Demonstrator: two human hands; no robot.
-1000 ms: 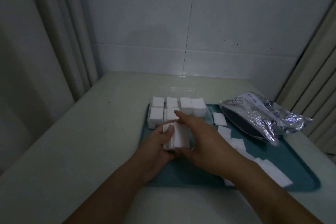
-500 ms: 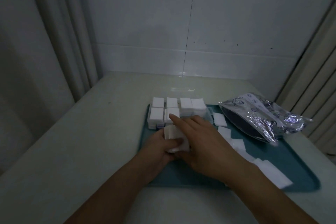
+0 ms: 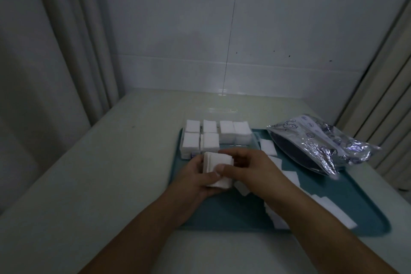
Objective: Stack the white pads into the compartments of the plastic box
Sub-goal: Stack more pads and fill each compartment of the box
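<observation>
A clear plastic box (image 3: 250, 143) with compartments full of white pads (image 3: 210, 140) stands at the back left of a teal tray (image 3: 222, 213). In front of it both hands hold a stack of white pads (image 3: 219, 168) above the tray. My left hand (image 3: 195, 176) cradles the stack from the left and below. My right hand (image 3: 251, 169) grips it from the right, thumb on the front face. Loose pads (image 3: 268, 147) lie scattered along the tray to the right.
A crinkled silver foil bag (image 3: 322, 142) lies on the tray's back right corner. The tray sits on a pale table (image 3: 100, 173) against a tiled wall. Curtains hang at the left and right edges.
The stack has come a little nearer to me and lifted from lying low on the tray. My right hand has shifted from covering its top to gripping its right side.
</observation>
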